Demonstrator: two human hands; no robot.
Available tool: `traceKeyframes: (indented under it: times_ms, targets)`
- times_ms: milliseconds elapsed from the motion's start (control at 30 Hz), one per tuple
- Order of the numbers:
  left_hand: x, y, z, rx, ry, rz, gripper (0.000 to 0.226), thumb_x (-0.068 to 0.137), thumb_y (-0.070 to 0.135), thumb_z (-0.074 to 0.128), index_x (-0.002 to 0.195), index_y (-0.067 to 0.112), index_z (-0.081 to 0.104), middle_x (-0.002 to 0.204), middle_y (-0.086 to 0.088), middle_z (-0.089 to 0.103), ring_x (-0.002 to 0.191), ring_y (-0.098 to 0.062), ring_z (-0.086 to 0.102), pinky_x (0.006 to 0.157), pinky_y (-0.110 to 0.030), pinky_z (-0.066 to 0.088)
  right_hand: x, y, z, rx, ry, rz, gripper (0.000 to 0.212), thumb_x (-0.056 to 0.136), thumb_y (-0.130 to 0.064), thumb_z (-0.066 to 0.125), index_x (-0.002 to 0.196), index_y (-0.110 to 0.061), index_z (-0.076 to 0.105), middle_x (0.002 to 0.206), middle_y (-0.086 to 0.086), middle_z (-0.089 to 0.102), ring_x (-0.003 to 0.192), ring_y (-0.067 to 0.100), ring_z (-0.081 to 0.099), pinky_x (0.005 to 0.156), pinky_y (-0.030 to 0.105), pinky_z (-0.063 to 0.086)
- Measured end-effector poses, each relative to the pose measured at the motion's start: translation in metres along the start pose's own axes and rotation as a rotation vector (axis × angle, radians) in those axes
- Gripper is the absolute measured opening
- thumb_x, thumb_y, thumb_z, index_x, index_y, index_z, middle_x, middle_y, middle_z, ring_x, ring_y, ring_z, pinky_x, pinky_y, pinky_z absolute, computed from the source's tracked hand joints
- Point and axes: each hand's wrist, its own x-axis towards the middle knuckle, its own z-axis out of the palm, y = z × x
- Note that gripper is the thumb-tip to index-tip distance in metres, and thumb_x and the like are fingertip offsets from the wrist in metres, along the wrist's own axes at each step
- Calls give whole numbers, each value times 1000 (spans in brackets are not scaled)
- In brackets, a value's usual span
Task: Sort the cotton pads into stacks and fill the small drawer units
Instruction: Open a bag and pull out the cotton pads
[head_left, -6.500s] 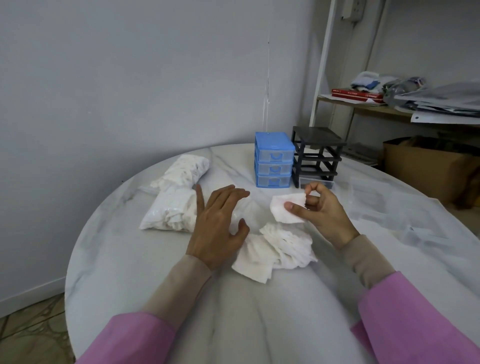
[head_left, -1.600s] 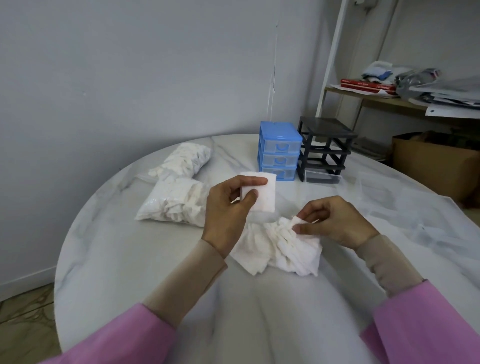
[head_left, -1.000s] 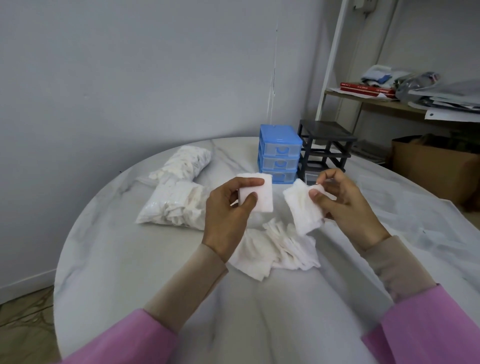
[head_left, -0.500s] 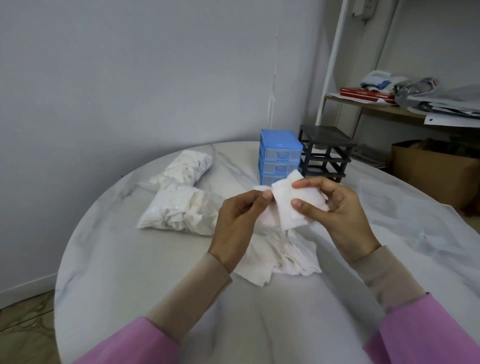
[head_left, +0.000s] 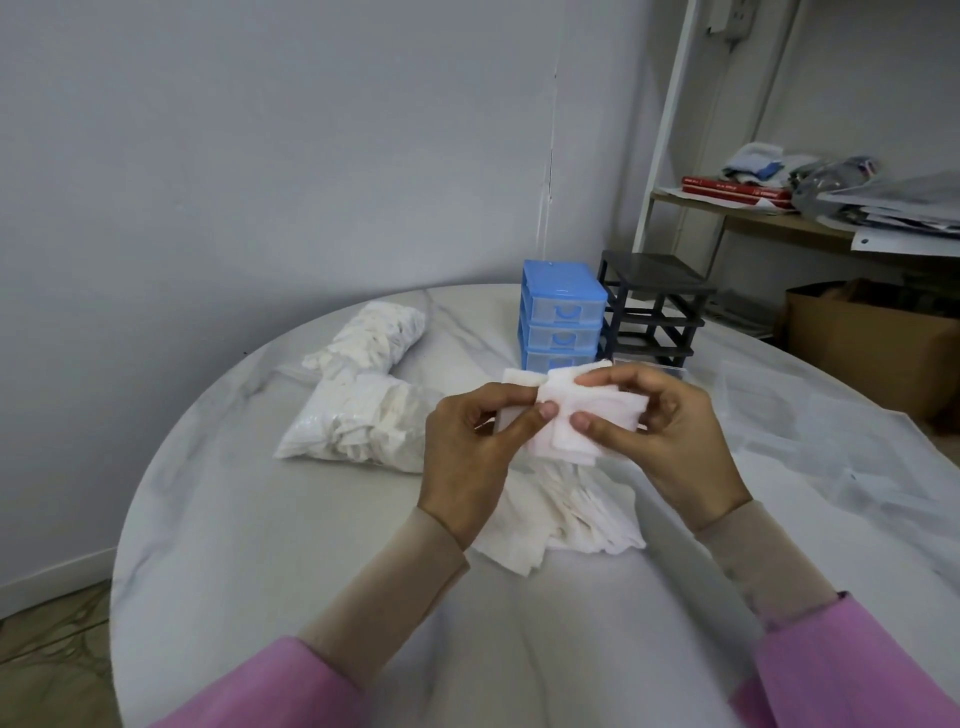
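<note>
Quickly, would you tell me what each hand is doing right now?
Left hand: closed, pinching the small stack of cotton pads.
Right hand: closed, pinching the same stack from the other side.

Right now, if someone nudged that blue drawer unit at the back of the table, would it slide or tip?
The blue drawer unit looks like thin plastic with see-through drawers, so it is probably light and would slide easily on the smooth marble table. It stands taller than it is wide, so a push near the top might tip it.

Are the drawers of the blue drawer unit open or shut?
Shut: the two visible drawers of the blue drawer unit sit flush in their frame; the held cotton pads partly hide the lowest.
</note>
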Motion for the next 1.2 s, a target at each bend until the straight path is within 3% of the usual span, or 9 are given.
traceKeyframes:
  times_ms: [167,267,433,667,867,1033,1200]
  targets:
    - [0,3,0,-34,22,34,11,70,6,76,80,12,74,77,5,73,76,-7,68,69,-19,51,-1,1,-2,-27,37,-28,37,68,6,75,93,-20,68,93,-17,68,88,5,64,68,14,51]
    - [1,4,-2,-26,31,76,12,71,6,76,79,15,74,79,4,73,77,-10,67,70,-24,52,-1,-2,-2,-23,40,-48,36,69,7,74,94,-18,67,95,-16,69,89,7,66,69,15,52]
    - [1,6,-1,-66,19,72,11,74,4,73,78,15,71,75,8,71,74,-5,65,68,-18,50,-2,-6,0,64,80,-22,28,72,7,70,92,-13,66,92,-14,71,82,10,70,67,17,54]
    - [2,8,0,-141,-4,8,20,80,0,66,68,17,63,63,15,62,66,1,57,62,-14,45,0,-6,-1,32,179,-12,13,70,-8,72,79,-14,66,78,-11,72,65,8,66,65,18,53]
    - [0,3,1,-71,-119,19,5,83,8,66,83,12,70,80,7,68,79,-3,60,71,-14,46,-1,-4,3,32,168,-40,15,66,-13,70,79,-11,64,76,-13,70,75,4,64,69,15,51]
    - [3,4,-2,-145,-32,-88,19,85,5,62,68,15,62,60,15,60,62,0,54,60,-14,43,2,-2,-2,37,230,-20,12,73,-5,70,80,-12,64,74,-14,67,72,14,55,66,16,50]
    - [4,5,-3,-186,-21,-134,13,78,1,67,68,9,64,61,11,65,61,0,59,58,-12,46,4,-7,-7,107,257,-35,9,72,-12,66,81,-11,62,69,-15,67,68,-1,59,64,12,47]
